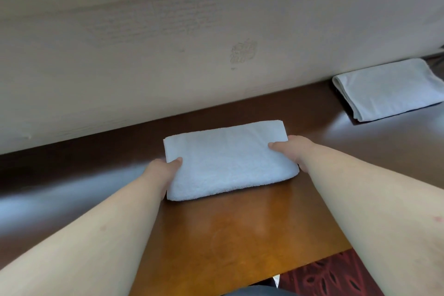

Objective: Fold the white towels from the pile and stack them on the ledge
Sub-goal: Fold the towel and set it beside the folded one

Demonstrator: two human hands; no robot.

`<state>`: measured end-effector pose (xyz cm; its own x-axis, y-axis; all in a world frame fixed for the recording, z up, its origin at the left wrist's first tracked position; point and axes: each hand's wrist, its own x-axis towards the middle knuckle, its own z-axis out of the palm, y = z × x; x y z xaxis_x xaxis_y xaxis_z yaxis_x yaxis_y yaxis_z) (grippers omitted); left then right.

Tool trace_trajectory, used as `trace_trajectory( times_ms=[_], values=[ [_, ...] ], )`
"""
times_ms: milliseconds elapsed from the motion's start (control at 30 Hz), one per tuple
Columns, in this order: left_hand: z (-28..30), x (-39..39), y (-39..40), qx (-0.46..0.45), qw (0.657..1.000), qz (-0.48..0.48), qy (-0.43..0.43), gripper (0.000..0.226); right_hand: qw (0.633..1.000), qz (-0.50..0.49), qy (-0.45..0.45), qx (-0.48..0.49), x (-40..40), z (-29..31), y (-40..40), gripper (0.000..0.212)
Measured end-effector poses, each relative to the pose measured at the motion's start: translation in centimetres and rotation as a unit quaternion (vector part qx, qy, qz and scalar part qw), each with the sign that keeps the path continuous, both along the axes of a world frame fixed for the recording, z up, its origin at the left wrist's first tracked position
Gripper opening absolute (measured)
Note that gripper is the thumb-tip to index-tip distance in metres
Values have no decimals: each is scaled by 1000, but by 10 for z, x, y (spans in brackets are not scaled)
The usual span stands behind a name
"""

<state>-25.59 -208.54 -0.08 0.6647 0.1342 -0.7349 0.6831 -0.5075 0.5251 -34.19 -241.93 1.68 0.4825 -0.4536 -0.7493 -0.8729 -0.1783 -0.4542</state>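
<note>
A folded white towel point(225, 158) lies on the brown wooden ledge point(216, 235), close to the wall. My left hand point(163, 169) grips its left end, thumb on top and fingers hidden underneath. My right hand point(292, 151) grips the right end the same way, thumb lying on the towel's top. A second folded white towel point(389, 89) lies further right on the ledge, against the wall. The pile of unfolded towels is out of view.
A pale textured wall point(192, 55) rises directly behind the ledge. Dark red patterned carpet point(331, 276) shows below the ledge's front edge at the lower right. Bare glossy wood stretches to the left of the towel.
</note>
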Motion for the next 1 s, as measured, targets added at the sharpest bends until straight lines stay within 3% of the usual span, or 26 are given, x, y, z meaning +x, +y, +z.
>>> trace_trajectory(
  times_ms=[133, 267, 367, 500, 633, 1000],
  values=[
    [3, -6, 7, -29, 998, 26, -50, 30, 998, 12, -42, -50, -5, 5, 8, 44],
    [12, -8, 14, -12, 996, 18, -92, 31, 989, 7, -91, -113, -12, 9, 12, 43],
    [26, -9, 14, 20, 990, -11, -140, 30, 977, 21, -148, -154, -18, 18, 10, 39],
    [43, -14, 10, -5, 981, -78, -176, 11, 970, 69, -174, -157, -29, 33, 0, 16],
    [72, -27, -11, -30, 982, -104, -158, 32, 972, 63, -193, -121, -53, 56, -22, 35],
    [124, -128, -176, -22, 966, -118, -228, 36, 950, 43, -271, -147, -171, 107, -177, 46]
  ],
)
